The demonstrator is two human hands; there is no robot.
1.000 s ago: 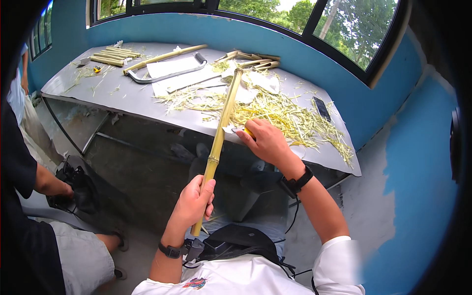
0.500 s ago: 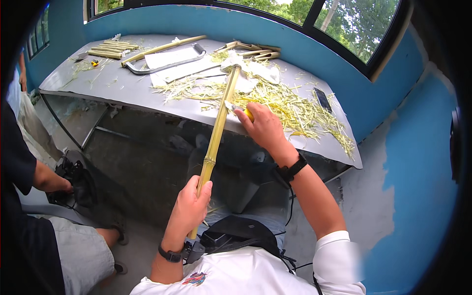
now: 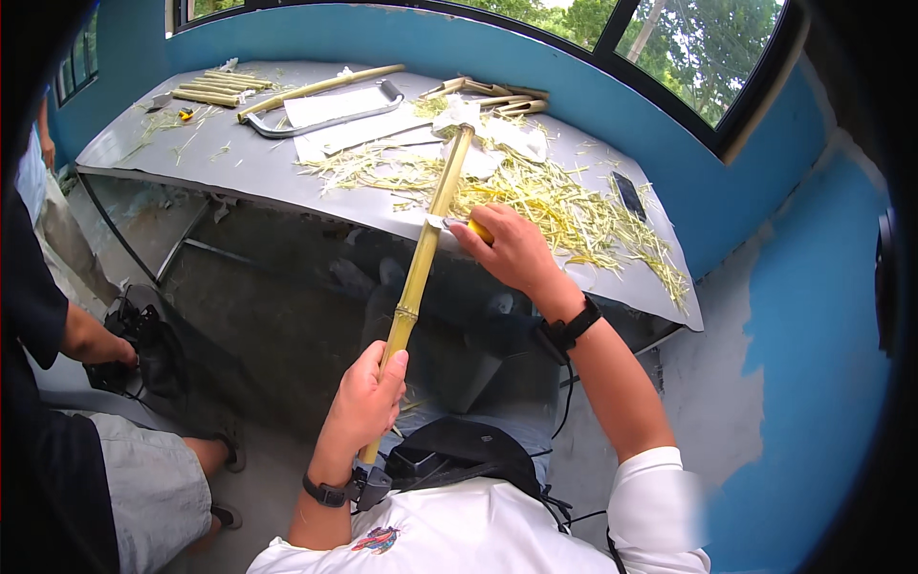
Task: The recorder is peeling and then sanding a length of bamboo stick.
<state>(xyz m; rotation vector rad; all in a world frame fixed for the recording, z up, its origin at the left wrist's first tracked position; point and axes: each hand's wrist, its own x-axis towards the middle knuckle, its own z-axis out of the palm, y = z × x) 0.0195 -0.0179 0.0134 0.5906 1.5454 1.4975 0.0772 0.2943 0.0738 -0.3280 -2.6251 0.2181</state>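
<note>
A long yellow-green bamboo pole [image 3: 419, 268] slants from my lap up to the table, its far end resting on white crumpled paper. My left hand [image 3: 365, 394] is wrapped round its lower part, below the raised joint. In my right hand [image 3: 516, 251] is a yellow-handled knife [image 3: 480, 231], gripped in closed fingers. Its pale metal blade lies across the pole just off the table's near edge. Most of the handle is hidden by my fingers.
Bamboo shavings [image 3: 550, 210] cover much of the grey table [image 3: 249, 182]. Beyond them lie split bamboo pieces [image 3: 502, 99], a bow saw [image 3: 316, 124], a bamboo stack [image 3: 215, 91] and a phone [image 3: 628, 196]. At left, a person's arm [image 3: 96, 340] reaches toward a black bag [image 3: 153, 354].
My right hand has drawn the knife a short way down the pole toward me. My left hand keeps its hold, and the pole has barely shifted.
</note>
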